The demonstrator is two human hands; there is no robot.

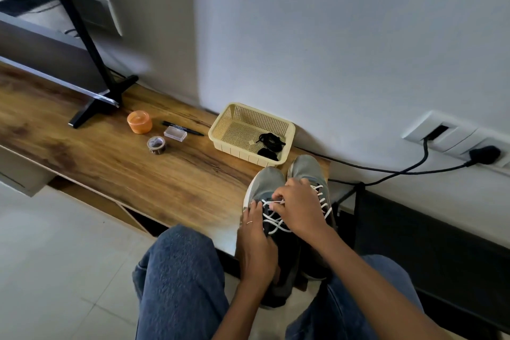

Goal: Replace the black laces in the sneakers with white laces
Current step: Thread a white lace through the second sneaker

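At the far left of the frame a black stand [91, 69] rests on the wooden bench [176, 182]; right of it, in the centre left, sit an orange lidded tub [139, 121], a tape roll [156, 144], a small clear box [175, 133] and a black marker [182, 128] whose printing is too small to read. Centre frame, against the wall, the cream basket [231, 116] holds the black laces [270, 145] in two bundles, so removal appears complete for both shoes. In the lower centre right the two sneakers [266, 182] stand side by side at the bench end, toes toward the basket. The left hand [255, 240] presses along the side of the nearer-left shoe, fingers curved against its upper. The white laces [271, 219] already cross several eyelet rows on that shoe. The right hand [299, 208] pinches a strand at the top crossing, fingers curled round it. The right-hand shoe shows white lacing down its visible edge. Judged remaining: evening out, finishing the left shoe and tying. Far right, a wall socket [452, 136] carries a black plug; no brand or label is legible anywhere
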